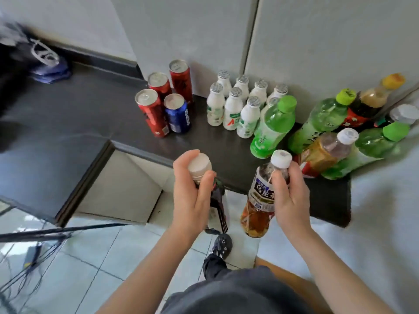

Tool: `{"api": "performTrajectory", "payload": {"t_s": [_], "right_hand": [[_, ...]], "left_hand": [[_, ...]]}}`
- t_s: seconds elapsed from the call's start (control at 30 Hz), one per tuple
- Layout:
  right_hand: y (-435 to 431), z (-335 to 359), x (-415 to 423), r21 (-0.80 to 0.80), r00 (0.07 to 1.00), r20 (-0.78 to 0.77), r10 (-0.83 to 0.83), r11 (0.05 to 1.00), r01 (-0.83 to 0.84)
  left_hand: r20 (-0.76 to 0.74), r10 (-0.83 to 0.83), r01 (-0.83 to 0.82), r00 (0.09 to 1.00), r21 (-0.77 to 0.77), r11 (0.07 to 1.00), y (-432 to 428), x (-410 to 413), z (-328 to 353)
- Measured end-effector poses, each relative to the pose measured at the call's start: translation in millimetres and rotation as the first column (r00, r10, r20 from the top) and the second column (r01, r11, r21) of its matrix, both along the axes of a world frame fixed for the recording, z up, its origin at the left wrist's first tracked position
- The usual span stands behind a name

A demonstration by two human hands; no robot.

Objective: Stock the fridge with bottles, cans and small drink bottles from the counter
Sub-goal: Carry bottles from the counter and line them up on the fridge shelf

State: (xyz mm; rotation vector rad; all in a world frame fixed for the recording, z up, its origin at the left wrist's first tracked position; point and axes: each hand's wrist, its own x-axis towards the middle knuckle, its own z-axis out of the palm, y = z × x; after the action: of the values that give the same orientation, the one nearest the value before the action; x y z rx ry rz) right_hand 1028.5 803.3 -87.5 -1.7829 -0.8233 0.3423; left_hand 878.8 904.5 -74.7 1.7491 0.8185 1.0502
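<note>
My left hand [192, 196] grips the neck of a dark bottle [217, 205] with a white cap, held in front of the counter's edge. My right hand [290, 196] grips the neck of an amber tea bottle [258, 207] with a white cap and a blue-and-white label. On the dark counter [90, 123] stand three red cans [154, 112] and a blue can [178, 113], several small white drink bottles [232, 107], and a cluster of larger bottles, among them a green-capped bottle [274, 125].
Grey panels [317, 41] rise behind the drinks. A dark bag [43, 57] sits at the counter's far left. The counter edge steps inward near my left hand. Below lie a tiled floor, cables [34, 257] at the left and my shoe [221, 244].
</note>
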Motion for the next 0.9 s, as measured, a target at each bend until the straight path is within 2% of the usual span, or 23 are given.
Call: {"api": "performTrajectory", "payload": {"t_s": [0.17,0.37,0.53,0.67,0.9], "right_hand": [[33,8,-88,0.008,0.952,-0.086,0.294,0.956,-0.294],[30,15,-215,0.05,0.756,-0.209,0.62,0.779,-0.625],[-2,13,-325,0.089,0.605,-0.225,0.764,0.635,-0.768],[-38,7,-408,0.124,0.431,-0.315,0.846,0.487,-0.865],[-95,8,-541,0.111,0.149,-0.302,0.942,0.19,-0.976]], "left_hand": [[-0.045,0.324,-0.326,0.945,-0.08,0.942,-18,-121,-4],[-0.048,0.666,-0.659,0.745,-0.209,0.722,-80,-273,-13],[-0.091,0.793,-0.792,0.602,-0.19,0.58,-165,-372,-17],[-0.091,0.877,-0.869,0.472,-0.215,0.446,-236,-440,-16],[-0.082,0.984,-0.967,0.16,-0.216,0.139,-342,-539,-11]]}}
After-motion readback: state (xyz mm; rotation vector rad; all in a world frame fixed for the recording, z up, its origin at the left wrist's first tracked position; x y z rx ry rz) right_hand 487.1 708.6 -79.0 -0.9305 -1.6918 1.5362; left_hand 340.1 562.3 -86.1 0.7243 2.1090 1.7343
